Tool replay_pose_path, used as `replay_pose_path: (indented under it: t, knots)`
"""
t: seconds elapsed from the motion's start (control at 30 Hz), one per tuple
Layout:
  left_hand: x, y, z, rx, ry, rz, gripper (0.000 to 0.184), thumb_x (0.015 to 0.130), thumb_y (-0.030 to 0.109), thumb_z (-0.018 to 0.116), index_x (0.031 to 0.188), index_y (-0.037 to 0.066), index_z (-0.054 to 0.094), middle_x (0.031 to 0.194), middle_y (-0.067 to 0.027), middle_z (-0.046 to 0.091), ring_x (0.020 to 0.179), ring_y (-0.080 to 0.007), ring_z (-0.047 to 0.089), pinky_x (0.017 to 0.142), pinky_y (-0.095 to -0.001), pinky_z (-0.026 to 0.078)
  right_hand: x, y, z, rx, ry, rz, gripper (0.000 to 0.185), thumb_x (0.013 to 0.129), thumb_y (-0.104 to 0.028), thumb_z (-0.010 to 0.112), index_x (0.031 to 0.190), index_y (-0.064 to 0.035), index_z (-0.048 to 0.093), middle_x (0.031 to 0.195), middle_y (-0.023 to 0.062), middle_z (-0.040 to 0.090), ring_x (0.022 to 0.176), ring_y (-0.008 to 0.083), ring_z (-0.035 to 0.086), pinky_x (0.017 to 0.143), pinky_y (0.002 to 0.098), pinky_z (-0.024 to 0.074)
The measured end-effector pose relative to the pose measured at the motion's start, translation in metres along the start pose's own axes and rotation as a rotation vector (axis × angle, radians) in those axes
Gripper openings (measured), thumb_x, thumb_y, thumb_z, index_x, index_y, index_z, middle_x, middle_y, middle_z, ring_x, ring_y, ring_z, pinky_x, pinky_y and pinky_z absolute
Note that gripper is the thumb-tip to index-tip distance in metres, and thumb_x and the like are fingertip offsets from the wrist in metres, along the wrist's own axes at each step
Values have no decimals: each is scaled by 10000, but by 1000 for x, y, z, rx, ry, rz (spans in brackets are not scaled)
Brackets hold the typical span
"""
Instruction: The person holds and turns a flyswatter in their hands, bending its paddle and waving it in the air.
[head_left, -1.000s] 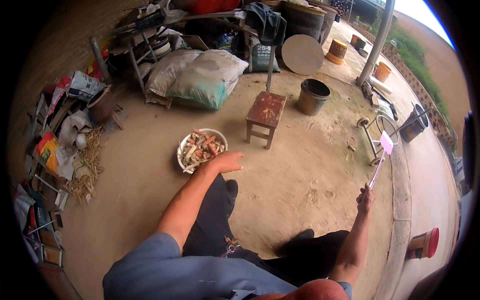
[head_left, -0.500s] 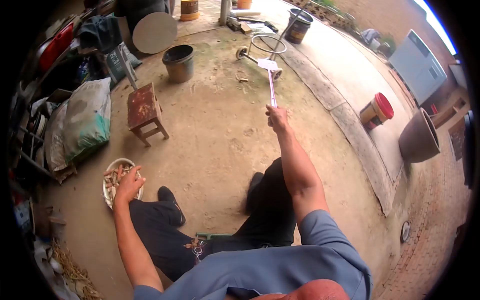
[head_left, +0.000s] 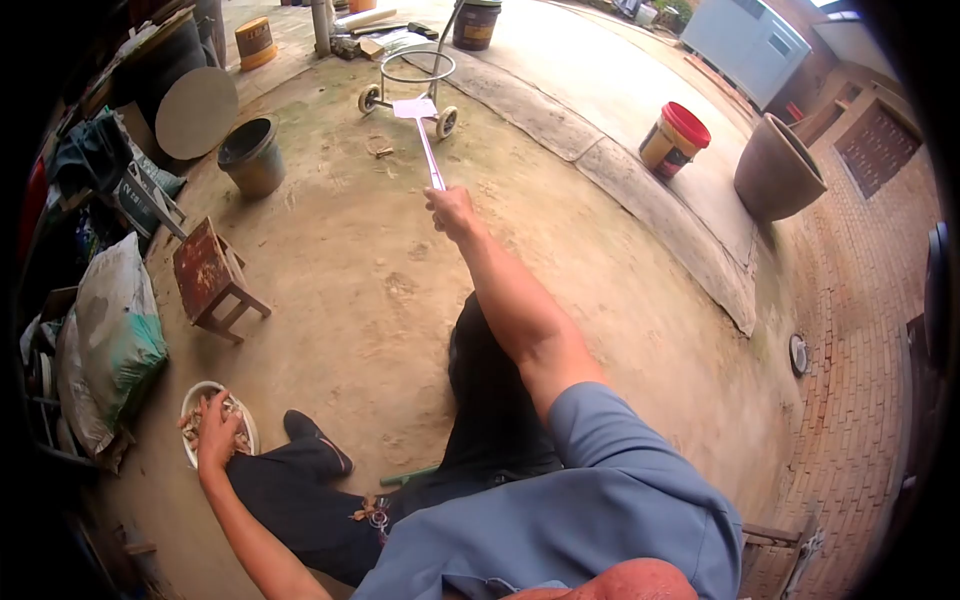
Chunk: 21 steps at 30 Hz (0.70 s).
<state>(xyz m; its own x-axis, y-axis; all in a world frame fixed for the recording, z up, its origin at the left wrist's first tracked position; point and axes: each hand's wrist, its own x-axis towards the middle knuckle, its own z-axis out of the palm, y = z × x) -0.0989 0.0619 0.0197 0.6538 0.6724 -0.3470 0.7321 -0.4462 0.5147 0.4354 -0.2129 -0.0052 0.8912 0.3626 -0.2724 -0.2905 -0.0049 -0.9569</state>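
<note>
My right hand (head_left: 452,211) is closed round the handle of a pale pink fly swatter (head_left: 425,140), arm stretched forward, the flat head pointing away from me. At the lower left, my left hand (head_left: 217,432) rests over a white bowl (head_left: 253,440) of brownish and reddish pieces (head_left: 192,424), its fingers apart on top of them. Whether it grips any piece cannot be made out. The bowl stands on the ground beside my left knee.
A worn red stool (head_left: 203,270) and full sacks (head_left: 115,325) are at the left. A dark bucket (head_left: 252,160) stands behind the stool, a wheeled frame (head_left: 418,68) ahead. A red-lidded bucket (head_left: 674,140) and large pot (head_left: 778,170) are at the right.
The view has swung to the right. My right arm with the fly swatter now reaches straight ahead. My left hand has moved from the bowl's edge onto the pieces inside.
</note>
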Motion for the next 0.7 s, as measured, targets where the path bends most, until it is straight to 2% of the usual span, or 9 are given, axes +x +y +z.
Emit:
replay_pose_path:
  t: [0.1,0.23,0.3,0.37,0.4,0.43,0.47,0.57,0.7]
  knots:
    - [5,-16,4,12,0,12,560,857,211,610,1395,92,511,1557,-334,248,1418,-431,345,1151,-394,277,-5,-1,0,37,3,-65,217,853,-200,678,790,-42,543,612,46,529,423,152,465,382,333,370]
    - [10,-20,8,-16,-1,-6,558,853,216,615,1388,88,517,1552,-331,263,1452,-416,287,1163,-397,253,-2,2,-1,-17,25,32,209,850,-199,680,803,-33,561,627,55,553,424,154,468,385,337,375]
    - [13,-31,14,85,96,122,535,849,192,624,1362,68,533,1299,-246,445,1217,-344,432,1041,-391,355,0,2,-3,7,13,39,215,852,-195,690,787,-28,571,636,71,570,428,152,470,383,333,373]
    - [-3,3,2,61,46,-1,549,842,230,634,1358,65,541,1538,-290,325,1481,-396,227,1184,-417,218,4,3,-4,27,21,-12,257,869,-229,707,829,-10,577,651,75,566,424,142,455,372,317,363]
    - [-13,18,2,131,117,29,549,846,248,640,1352,59,547,1428,-269,482,1473,-406,231,1188,-432,208,6,3,-4,65,-2,-42,265,879,-239,704,871,-9,571,689,84,570,416,130,438,367,310,357]
    - [-15,28,-5,86,31,51,545,849,264,647,1344,55,554,1206,-240,639,1419,-407,323,1200,-439,177,10,3,-6,72,-17,-68,269,891,-243,699,908,-11,563,734,98,579,411,119,428,362,301,351]
    - [-5,-2,9,136,179,112,532,855,266,648,1332,49,558,978,-189,693,1312,-355,456,1212,-431,139,12,2,-8,71,-43,-108,290,898,-252,700,954,-15,544,746,106,579,405,119,426,360,298,350]
    - [-15,16,-1,93,123,73,546,856,302,659,1328,48,555,930,-183,676,1085,-314,606,1209,-431,138,10,-1,-9,28,-51,-107,313,907,-249,689,1026,-39,489,768,128,586,393,133,420,356,310,353]
    - [-14,18,-1,97,124,99,562,859,304,670,1341,47,542,923,-189,676,1022,-315,623,1139,-404,260,9,-3,-6,-17,-12,-100,237,920,-220,664,973,-73,486,771,115,581,396,110,397,364,296,322]
